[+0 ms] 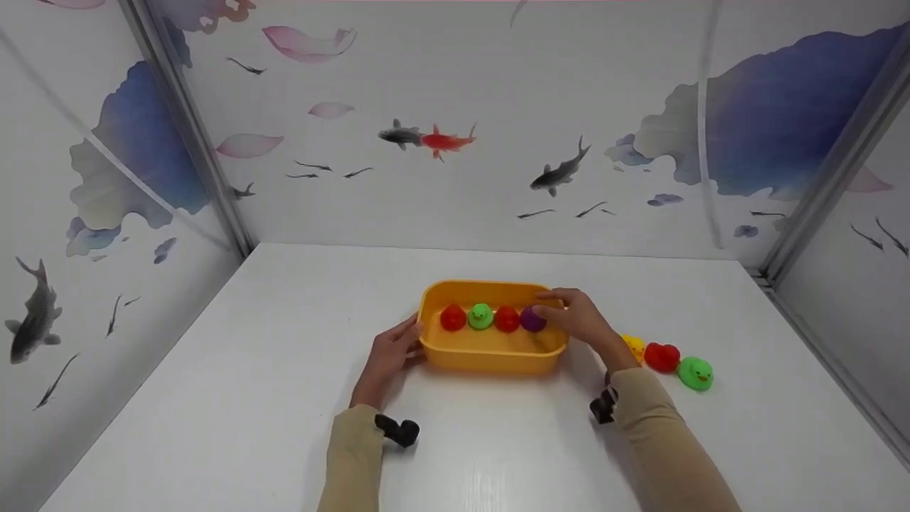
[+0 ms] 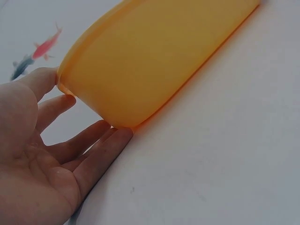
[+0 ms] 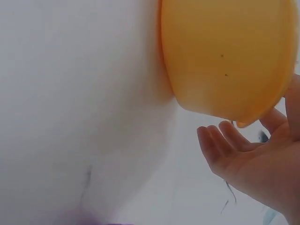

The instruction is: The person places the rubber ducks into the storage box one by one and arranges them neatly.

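Orange tub [image 1: 490, 363] sits upright on the worktop [image 1: 483, 441], between the two hands. Left hand [image 1: 393, 354] is at its left end: fingers spread and fairly straight, tips against the end wall, thumb up at the rim. Right hand [image 1: 579, 320] is at the right end, thumb and forefinger apart and reaching in over the rim; its other fingers bend loosely outside, just beside the end wall. In the head view, a digit overlaps the purple toy [image 1: 532, 321] (contact cannot be told), but no pinch on it shows.

Tub contents, left to right, one row: first red toy [image 1: 453, 318], green duck [image 1: 480, 317], second red toy [image 1: 506, 319], purple toy.

To the right of the tub, on the worktop: yellow toy [image 1: 633, 346] (partly hidden by the right forearm), third red toy [image 1: 662, 358], second green duck [image 1: 695, 373], in a slanting line.
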Tool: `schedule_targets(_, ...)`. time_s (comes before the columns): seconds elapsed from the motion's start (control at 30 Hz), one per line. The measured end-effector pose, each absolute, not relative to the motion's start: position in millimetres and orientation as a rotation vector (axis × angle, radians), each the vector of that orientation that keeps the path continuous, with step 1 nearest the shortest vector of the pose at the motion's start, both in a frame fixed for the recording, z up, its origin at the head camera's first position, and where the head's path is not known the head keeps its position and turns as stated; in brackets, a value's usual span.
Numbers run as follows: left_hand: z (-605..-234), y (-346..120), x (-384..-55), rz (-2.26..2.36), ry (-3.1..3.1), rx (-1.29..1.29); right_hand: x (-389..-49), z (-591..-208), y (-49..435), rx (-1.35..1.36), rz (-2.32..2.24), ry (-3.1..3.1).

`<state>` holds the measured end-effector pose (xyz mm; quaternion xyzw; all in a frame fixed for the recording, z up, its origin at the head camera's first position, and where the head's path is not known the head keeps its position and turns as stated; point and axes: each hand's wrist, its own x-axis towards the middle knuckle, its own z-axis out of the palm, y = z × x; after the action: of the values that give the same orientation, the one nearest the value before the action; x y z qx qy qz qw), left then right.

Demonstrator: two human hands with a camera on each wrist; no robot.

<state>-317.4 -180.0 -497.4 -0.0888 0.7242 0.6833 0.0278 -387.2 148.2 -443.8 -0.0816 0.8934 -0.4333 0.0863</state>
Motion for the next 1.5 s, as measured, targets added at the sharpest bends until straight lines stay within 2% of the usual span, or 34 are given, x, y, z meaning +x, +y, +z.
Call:
schedule_targets(0.53,-500,-184,-317,2.126,2.229,-0.300,-343,-412,202,-0.468,-1.338,2.733)
schedule_targets(0.77,-499,-184,-317,2.147,2.210,-0.303,-339,-406,232,-0.425,-1.312,2.778)
schedule_targets(1.2,-500,-182,-316,2.134,2.232,-0.270,-338,-429,294,-0.365,-1.280,2.775)
schedule_targets(1.5,-500,-181,-316,2.132,2.232,-0.259,-342,-446,309,-0.268,-1.247,2.741)
